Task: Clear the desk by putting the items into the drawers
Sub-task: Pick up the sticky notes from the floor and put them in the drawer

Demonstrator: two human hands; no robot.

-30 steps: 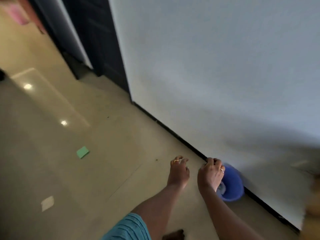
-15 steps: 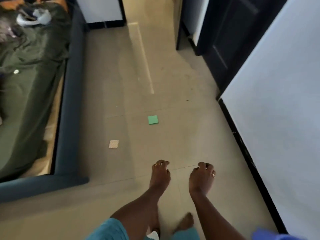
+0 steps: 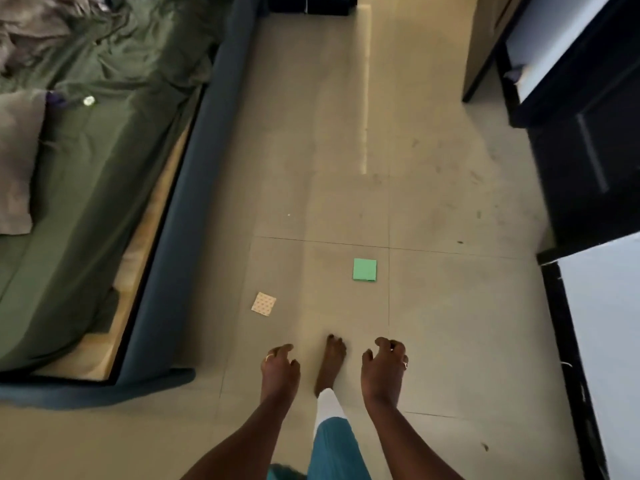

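Turning away from the white desk, you are now facing two paper squares on the floor, left hand (image 3: 280, 370) and right hand (image 3: 383, 367) loosely curled, holding nothing.

home bedroom: bed (image 3: 104, 161) with rumpled green sheet (image 3: 86, 140), tiled floor (image 3: 311, 168), dark cabinet (image 3: 588, 150) alongside.

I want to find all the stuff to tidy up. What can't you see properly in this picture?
Head view only:
- Desk: cut off by the right edge; top and drawers unseen.
- Patterned square: too small to identify.
- Green square: underside hidden.
- Left hand, right hand: palms face down, fingers curled; contents hidden.
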